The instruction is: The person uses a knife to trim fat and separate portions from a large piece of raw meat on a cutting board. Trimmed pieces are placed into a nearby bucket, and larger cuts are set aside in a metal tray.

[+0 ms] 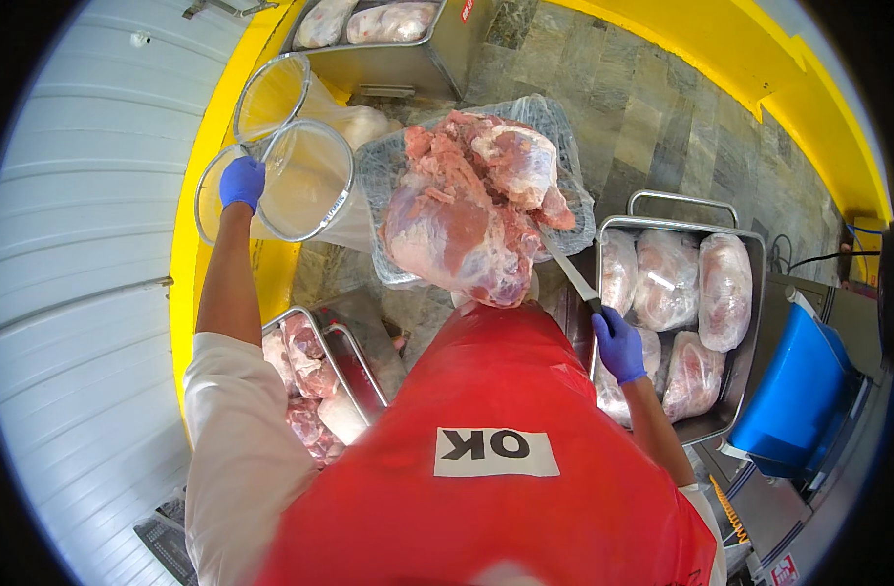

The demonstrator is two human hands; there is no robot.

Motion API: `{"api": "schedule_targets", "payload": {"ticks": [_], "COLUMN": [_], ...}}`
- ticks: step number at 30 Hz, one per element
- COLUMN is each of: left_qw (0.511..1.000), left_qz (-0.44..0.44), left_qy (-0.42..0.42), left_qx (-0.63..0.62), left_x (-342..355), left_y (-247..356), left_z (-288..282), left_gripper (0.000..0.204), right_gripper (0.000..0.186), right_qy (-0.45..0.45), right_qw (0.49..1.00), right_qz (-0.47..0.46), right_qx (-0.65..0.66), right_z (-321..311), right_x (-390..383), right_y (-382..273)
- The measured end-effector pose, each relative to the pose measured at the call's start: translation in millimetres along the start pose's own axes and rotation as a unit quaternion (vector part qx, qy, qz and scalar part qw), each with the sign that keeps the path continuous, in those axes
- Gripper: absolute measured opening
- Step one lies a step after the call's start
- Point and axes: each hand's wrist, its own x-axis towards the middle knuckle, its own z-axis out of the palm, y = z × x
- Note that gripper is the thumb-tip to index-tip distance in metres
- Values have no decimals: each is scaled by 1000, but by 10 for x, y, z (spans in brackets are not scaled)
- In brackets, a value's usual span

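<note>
My left hand point(243, 182), in a blue glove, is closed at the edge of a bag holder made of several metal rings point(352, 168). Clear plastic bags point(320, 122) hang from the rings. In my gloved right hand point(619, 344) is a knife point(571, 271), gripped by its dark handle. Its blade points up and left, and the tip reaches the right edge of a large piece of raw meat point(447, 220); whether it touches is hard to tell. That meat lies in front of me on a tub lined with clear plastic point(374, 176).
Wrapped meat pieces fill a metal tub point(755, 342) on the right; raw cuts lie in another tub point(352, 366) at lower left. A metal bin point(408, 73) with bagged meat stands at the far left. Nearby are a blue panel point(794, 376) and a white ribbed wall point(85, 244).
</note>
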Motion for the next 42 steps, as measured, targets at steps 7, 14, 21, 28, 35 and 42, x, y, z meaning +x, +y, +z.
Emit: {"api": "schedule_targets", "payload": {"ticks": [7,14,21,28,35,42], "left_qw": [987,914,927,953,896,986], "left_qz": [78,240,336,289,240,18], "left_qy": [127,135,104,90,121,88], "left_qx": [-57,-298,-128,-19,-354,-140], "left_x": [-164,-1254,-1834,-1757,-1109,-488], "left_y": [-168,1784,3314,3612,2486,479], "left_z": [532,368,568,636,212,-261], "left_gripper": [73,44,44,32,28,51], "right_gripper": [47,41,43,47,49,50], "right_qy": [-31,-64,-65,-27,-35,-30], "right_qw": [999,992,991,996,996,998], "right_qz": [-16,-4,-7,-10,29,20], "right_qx": [-7,113,120,84,71,55], "right_z": [-16,287,329,214,-44,-278], "right_x": [583,726,670,407,71,69], "right_y": [-339,-119,-64,-40,75,123]}}
